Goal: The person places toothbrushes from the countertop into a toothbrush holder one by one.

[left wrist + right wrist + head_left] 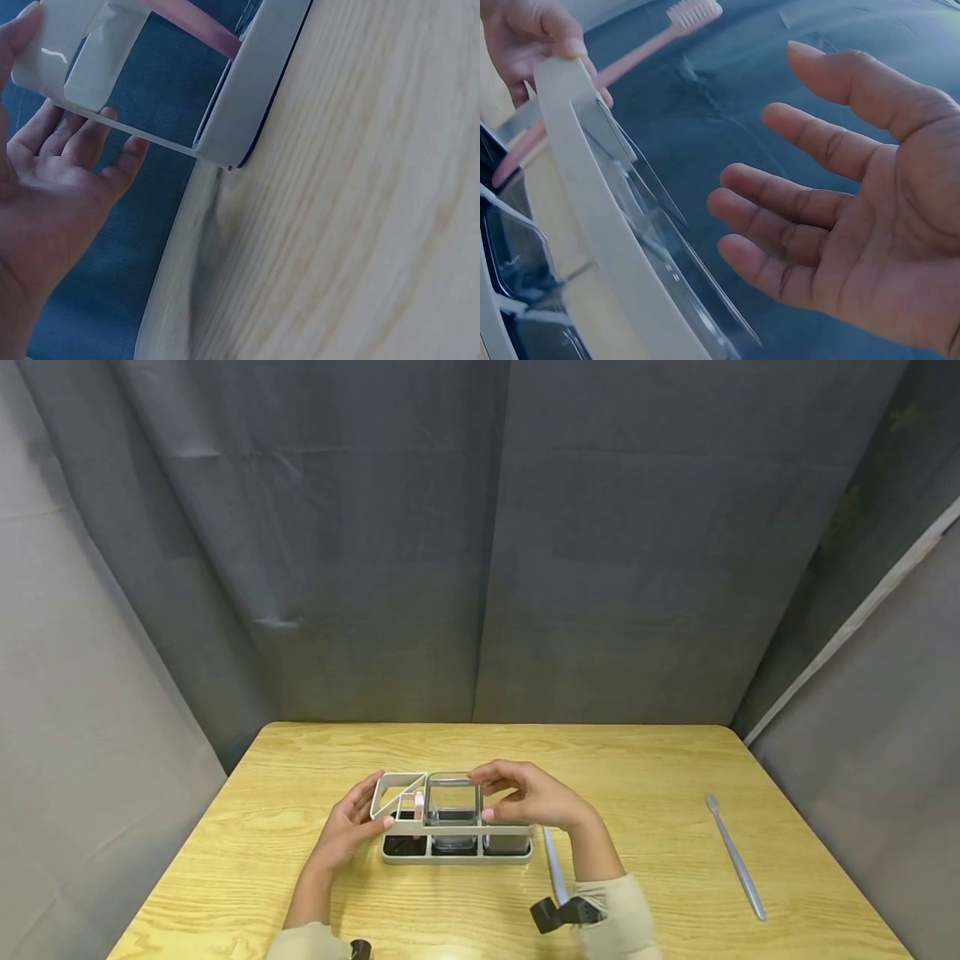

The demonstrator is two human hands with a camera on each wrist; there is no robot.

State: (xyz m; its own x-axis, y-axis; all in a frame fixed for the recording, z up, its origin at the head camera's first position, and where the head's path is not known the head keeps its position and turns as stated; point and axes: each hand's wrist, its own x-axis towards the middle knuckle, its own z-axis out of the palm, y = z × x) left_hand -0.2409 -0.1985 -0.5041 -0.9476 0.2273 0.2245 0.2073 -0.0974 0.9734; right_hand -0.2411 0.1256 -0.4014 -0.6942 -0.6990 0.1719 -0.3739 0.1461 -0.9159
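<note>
A grey-white holder rack (457, 852) stands at the middle of the wooden table. A clear square cup (452, 802) sits in its middle compartment and a pink toothbrush (418, 802) stands in the left one. My left hand (352, 827) holds the rack's left end, thumb on the top frame and fingers behind it. In the left wrist view the fingers (90, 139) lie against the rack (255, 82). My right hand (525, 797) hovers by the cup's right side. The right wrist view shows its palm (840, 202) open with nothing in it, a little off the cup (660, 247).
A pale toothbrush (553, 864) lies on the table just right of the rack, by my right forearm. A grey toothbrush (737, 858) lies farther right, near the table's edge. Grey curtains close off the back and both sides.
</note>
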